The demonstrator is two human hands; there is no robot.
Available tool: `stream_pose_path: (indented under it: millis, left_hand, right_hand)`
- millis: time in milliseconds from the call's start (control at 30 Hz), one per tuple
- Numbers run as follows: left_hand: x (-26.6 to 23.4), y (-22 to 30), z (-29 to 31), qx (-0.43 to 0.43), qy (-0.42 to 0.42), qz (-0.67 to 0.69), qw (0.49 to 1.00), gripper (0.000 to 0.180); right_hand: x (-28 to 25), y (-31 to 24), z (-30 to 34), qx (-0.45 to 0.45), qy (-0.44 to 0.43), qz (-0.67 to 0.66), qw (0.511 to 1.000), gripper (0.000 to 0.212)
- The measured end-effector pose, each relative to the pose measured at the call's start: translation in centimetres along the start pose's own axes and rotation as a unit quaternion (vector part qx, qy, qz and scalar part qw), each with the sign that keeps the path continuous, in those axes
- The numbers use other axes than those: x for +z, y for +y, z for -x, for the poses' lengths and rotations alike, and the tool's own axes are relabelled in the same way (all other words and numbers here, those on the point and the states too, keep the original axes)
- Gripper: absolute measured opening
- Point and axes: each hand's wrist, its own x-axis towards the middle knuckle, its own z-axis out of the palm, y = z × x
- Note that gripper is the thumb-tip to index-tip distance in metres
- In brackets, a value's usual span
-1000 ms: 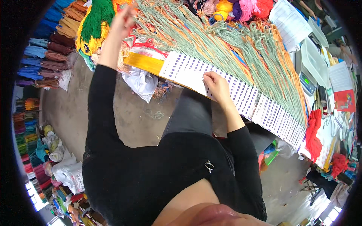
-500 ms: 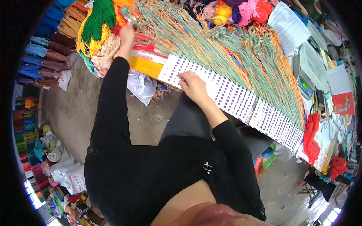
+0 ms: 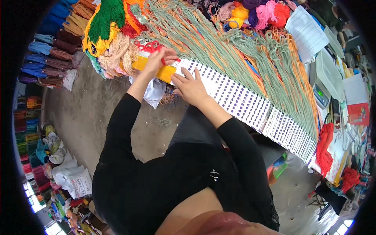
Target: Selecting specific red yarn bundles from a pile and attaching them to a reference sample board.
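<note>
A long white card strip with rows of dark-rimmed holes [image 3: 239, 96] runs along the table's near edge. Over its left end lies my right hand [image 3: 190, 87], fingers stretched out and slightly apart, palm down. Just left of it, above a yellow strip [image 3: 166, 73], my left hand [image 3: 157, 62] has its fingers curled with a bit of red yarn showing between them. More red yarn [image 3: 149, 46] lies loosely behind that hand. Beyond the card, long green and orange yarn strands [image 3: 219, 51] spread across the table.
Green yarn [image 3: 107, 23] and peach yarn [image 3: 119, 55] hang at the table's left end. Coloured yarn balls [image 3: 239, 17] sit at the back. On the right are a scale [image 3: 321, 94], paper sheets [image 3: 307, 33] and a red skein [image 3: 324, 150]. A white bag [image 3: 154, 93] hangs below the edge.
My left hand has come from the yarn at the far left toward me and to the right, beside my right hand. My right hand's fingers have spread and it has shifted slightly left.
</note>
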Motion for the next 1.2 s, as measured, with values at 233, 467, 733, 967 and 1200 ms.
stream_pose_path:
  millis: [233, 467, 733, 967, 1200]
  left_hand:
    - [-5.7, -1.2, -8.4, 0.033, 0.036, -0.095, 0.994, 0.044]
    - [-7.1, 4.4, -11.7, 0.147, 0.274, -0.419, 0.853, 0.037]
    - [8.9, 8.6, 2.1, 0.057, -0.129, 0.074, 0.987, 0.051]
    - [15.7, 6.4, 4.1, -0.014, -0.233, 0.024, 0.972, 0.048]
    - [17.5, 5.6, 3.7, -0.038, -0.22, 0.151, 0.963, 0.051]
  right_hand:
    - [1.3, 1.4, 1.4, 0.001, 0.042, -0.03, 0.999, 0.047]
    - [1.2, 1.4, 1.6, 0.013, 0.035, -0.072, 0.997, 0.045]
    - [-4.7, 1.1, -0.1, 0.2, 0.276, -0.423, 0.84, 0.014]
    - [-9.9, 0.7, 0.3, 0.205, 0.288, -0.524, 0.775, 0.012]
    - [-10.5, 1.4, 2.0, 0.239, 0.297, -0.577, 0.722, 0.014]
